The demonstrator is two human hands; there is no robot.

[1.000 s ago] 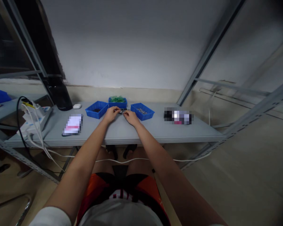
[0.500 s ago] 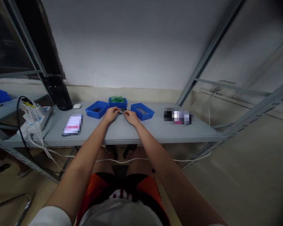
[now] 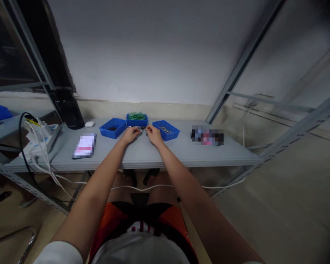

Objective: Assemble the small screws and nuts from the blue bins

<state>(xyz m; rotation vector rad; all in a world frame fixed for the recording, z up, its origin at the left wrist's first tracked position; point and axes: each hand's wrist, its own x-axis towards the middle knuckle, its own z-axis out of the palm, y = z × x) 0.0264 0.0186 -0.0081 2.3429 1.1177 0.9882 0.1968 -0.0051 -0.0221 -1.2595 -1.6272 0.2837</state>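
My left hand [image 3: 130, 135] rests on the shelf top with fingers pinched together, on a small item I cannot make out. Close beside it, my right hand [image 3: 154, 135] is also pinched, with a tiny dark piece showing below its fingertips. Small metallic parts [image 3: 143, 128] lie between and behind the fingertips. Behind the hands stands a blue bin of green pieces [image 3: 136, 116]. To the left is a blue bin [image 3: 107, 133] with small dark parts inside. A third blue bin [image 3: 171, 136], by my right hand, holds small silvery parts.
A phone [image 3: 84, 145], a white case [image 3: 89, 124] and a black bottle [image 3: 69, 110] are on the left of the grey shelf [image 3: 143, 156]. A power strip [image 3: 41, 141] with cables sits at the left end. A blurred-out object [image 3: 207, 136] lies at right.
My fingertips have moved slightly apart, and my right hand has turned and lifted a little. More of the metallic parts behind my left hand now show.
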